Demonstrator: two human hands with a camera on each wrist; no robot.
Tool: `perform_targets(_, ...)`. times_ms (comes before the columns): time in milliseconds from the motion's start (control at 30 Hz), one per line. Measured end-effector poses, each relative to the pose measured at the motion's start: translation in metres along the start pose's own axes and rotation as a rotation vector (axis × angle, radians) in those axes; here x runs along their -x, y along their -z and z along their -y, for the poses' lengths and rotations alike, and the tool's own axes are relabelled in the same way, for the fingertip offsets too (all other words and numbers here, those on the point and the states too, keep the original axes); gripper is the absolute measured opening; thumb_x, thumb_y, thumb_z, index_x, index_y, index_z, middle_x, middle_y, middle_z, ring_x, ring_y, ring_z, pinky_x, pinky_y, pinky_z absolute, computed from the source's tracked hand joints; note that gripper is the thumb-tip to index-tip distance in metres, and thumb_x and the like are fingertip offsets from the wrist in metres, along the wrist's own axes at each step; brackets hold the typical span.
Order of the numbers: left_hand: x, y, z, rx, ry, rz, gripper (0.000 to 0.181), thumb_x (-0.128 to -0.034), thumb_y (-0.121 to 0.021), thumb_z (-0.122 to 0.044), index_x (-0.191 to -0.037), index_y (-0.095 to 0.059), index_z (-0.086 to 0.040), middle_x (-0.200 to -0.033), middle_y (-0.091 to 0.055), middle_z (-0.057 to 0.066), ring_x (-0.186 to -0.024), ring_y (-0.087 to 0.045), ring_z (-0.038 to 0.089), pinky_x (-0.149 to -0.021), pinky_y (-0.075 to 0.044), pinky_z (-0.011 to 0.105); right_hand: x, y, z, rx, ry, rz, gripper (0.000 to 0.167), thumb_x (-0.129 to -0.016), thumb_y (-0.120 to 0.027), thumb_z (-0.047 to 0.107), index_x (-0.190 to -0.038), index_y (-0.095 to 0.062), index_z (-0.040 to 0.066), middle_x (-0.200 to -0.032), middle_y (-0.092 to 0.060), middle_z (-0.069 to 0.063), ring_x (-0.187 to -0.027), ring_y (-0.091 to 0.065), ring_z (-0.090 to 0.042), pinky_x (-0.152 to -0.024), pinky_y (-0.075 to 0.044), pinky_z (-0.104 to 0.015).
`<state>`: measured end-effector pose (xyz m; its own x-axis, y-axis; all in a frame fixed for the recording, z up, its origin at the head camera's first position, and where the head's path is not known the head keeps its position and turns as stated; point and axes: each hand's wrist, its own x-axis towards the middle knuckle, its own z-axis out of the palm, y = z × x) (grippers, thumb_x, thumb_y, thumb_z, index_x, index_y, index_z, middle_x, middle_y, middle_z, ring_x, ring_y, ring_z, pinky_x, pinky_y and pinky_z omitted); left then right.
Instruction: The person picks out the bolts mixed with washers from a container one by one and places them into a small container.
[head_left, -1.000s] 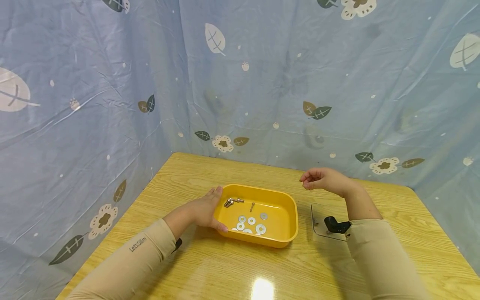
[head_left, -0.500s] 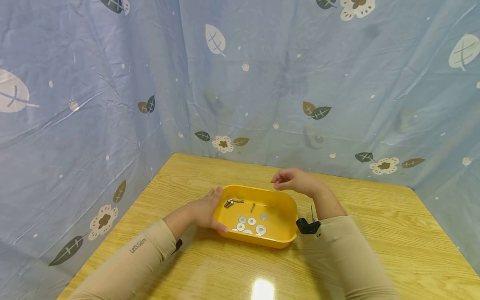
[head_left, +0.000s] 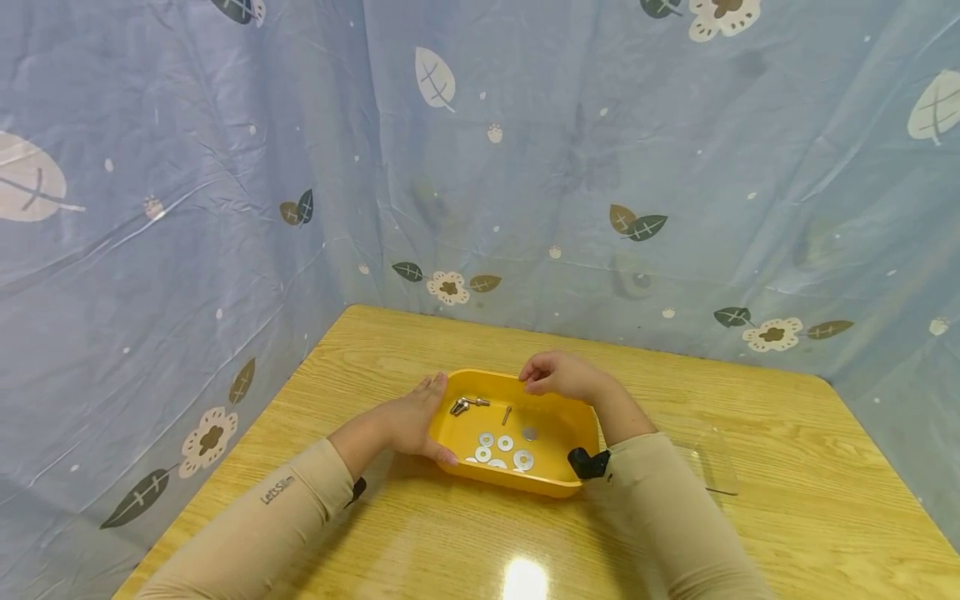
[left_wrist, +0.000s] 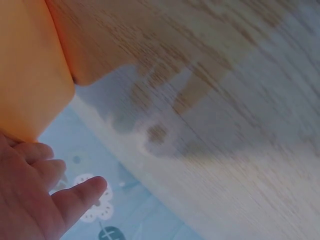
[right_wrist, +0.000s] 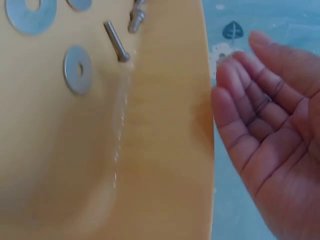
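Observation:
A yellow tray (head_left: 517,482) sits on the table with silver washers (head_left: 522,460) and several screws (head_left: 462,406) inside. One screw (head_left: 507,415) lies apart from the rest. My left hand (head_left: 412,423) holds the tray's left end, thumb at the near rim and fingers at the far-left corner. In the left wrist view, fingers (left_wrist: 82,195) extend beside the tray's outer wall. My right hand (head_left: 562,375) is at the tray's far rim, fingers loosely curled. Its palm (right_wrist: 285,145) shows nothing held in the right wrist view; I cannot tell if it touches the rim.
A clear flat sheet (head_left: 720,471) lies on the wooden table (head_left: 810,467) to the right, partly hidden by my right forearm. Black wrist mounts (head_left: 587,463) sit at both wrists. A blue patterned curtain (head_left: 525,167) borders the table at the back and left.
My right hand has moved left from beside the tray to its far rim and come slightly lower. The left hand and the tray stay put.

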<state>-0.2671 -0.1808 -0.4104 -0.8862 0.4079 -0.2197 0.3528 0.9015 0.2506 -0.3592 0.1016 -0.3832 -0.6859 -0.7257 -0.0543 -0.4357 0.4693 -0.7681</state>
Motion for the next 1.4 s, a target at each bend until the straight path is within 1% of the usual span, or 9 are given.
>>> perform_targets(133, 0.000, 0.000, 0.000, 0.015, 0.001, 0.000, 0.135, -0.0538, -0.055, -0.082, -0.146, 0.004, -0.002, -0.153, 0.003, 0.014, -0.139, 0.000, 0.029, -0.110, -0.017, 0.042, -0.009, -0.007, 0.001, 0.051, -0.012, 0.009, 0.019, -0.088, -0.060, 0.009, -0.104, -0.062, -0.002, -0.087, -0.063, -0.003, -0.080, -0.060, -0.020, -0.073, -0.050, -0.031)
perform_targets(267, 0.000, 0.001, -0.001, 0.015, -0.001, 0.002, 0.135, -0.0540, -0.055, -0.082, -0.146, 0.004, -0.002, -0.153, 0.003, 0.014, -0.139, 0.000, 0.029, -0.110, -0.017, 0.042, -0.014, -0.012, 0.002, 0.032, -0.077, 0.019, 0.022, -0.087, -0.061, 0.006, -0.106, -0.061, -0.004, -0.084, -0.064, -0.006, -0.081, -0.061, -0.029, -0.073, -0.051, -0.034)
perform_targets(367, 0.000, 0.002, -0.001, 0.018, -0.005, 0.002, 0.135, -0.0543, -0.055, -0.081, -0.146, 0.004, -0.002, -0.152, 0.003, 0.014, -0.139, 0.000, 0.029, -0.110, -0.017, 0.042, -0.016, -0.015, 0.003, 0.040, -0.129, 0.037, 0.023, -0.086, -0.062, 0.006, -0.106, -0.062, -0.004, -0.083, -0.066, -0.007, -0.078, -0.062, -0.028, -0.070, -0.052, -0.033)
perform_targets(533, 0.001, 0.001, -0.001, 0.014, -0.006, 0.007, 0.134, -0.0544, -0.054, -0.081, -0.146, 0.004, -0.002, -0.152, 0.004, 0.014, -0.139, 0.000, 0.030, -0.110, -0.017, 0.041, -0.017, -0.021, 0.004, 0.185, -0.186, 0.125, 0.025, -0.084, -0.065, 0.008, -0.107, -0.065, -0.002, -0.079, -0.067, -0.004, -0.069, -0.062, -0.018, -0.065, -0.051, -0.027)
perform_targets(733, 0.002, 0.003, -0.002, 0.019, -0.013, 0.011, 0.134, -0.0554, -0.055, -0.081, -0.146, 0.004, -0.001, -0.152, 0.003, 0.014, -0.139, 0.000, 0.029, -0.110, -0.017, 0.042, -0.019, -0.029, 0.002, 0.270, -0.192, 0.161, 0.030, -0.079, -0.069, 0.007, -0.107, -0.065, -0.001, -0.084, -0.064, -0.001, -0.067, -0.056, -0.009, -0.067, -0.048, -0.024)
perform_targets(900, 0.002, 0.005, -0.002, 0.010, -0.022, 0.011, 0.132, -0.0570, -0.055, -0.080, -0.146, 0.003, -0.001, -0.152, 0.003, 0.014, -0.139, 0.000, 0.030, -0.110, -0.016, 0.042, -0.021, -0.035, -0.001, 0.310, -0.138, 0.200, 0.019, -0.079, -0.066, 0.005, -0.098, -0.067, 0.000, -0.062, -0.053, 0.003, -0.055, -0.046, -0.008, -0.057, -0.040, -0.021)
perform_targets(1000, 0.002, 0.004, -0.004, 0.020, -0.028, 0.010, 0.131, -0.0589, -0.058, -0.077, -0.146, 0.003, -0.001, -0.152, 0.004, 0.014, -0.139, -0.001, 0.031, -0.110, -0.016, 0.042, -0.021, -0.039, -0.005, 0.308, -0.115, 0.200, 0.023, -0.080, -0.066, 0.005, -0.103, -0.067, 0.000, -0.057, -0.049, 0.004, -0.051, -0.044, -0.008, -0.055, -0.037, -0.021)
perform_targets(1100, 0.002, 0.004, -0.004, 0.030, -0.029, 0.006, 0.130, -0.0596, -0.060, -0.075, -0.146, 0.002, -0.001, -0.152, 0.003, 0.015, -0.139, -0.001, 0.031, -0.110, -0.016, 0.042, -0.022, -0.042, -0.009, 0.287, -0.102, 0.188, 0.027, -0.081, -0.066, 0.005, -0.108, -0.066, 0.001, -0.061, -0.053, 0.004, -0.054, -0.048, -0.009, -0.057, -0.040, -0.022)
perform_targets(1400, 0.001, 0.003, -0.002, 0.011, -0.014, -0.006, 0.133, -0.0560, -0.059, -0.078, -0.146, 0.000, 0.000, -0.152, 0.000, 0.016, -0.139, -0.003, 0.032, -0.110, -0.016, 0.042, -0.030, -0.052, -0.015, 0.162, -0.102, 0.176, 0.015, -0.082, -0.066, 0.003, -0.096, -0.067, 0.004, -0.080, -0.063, 0.001, -0.070, -0.057, -0.009, -0.065, -0.049, -0.023)
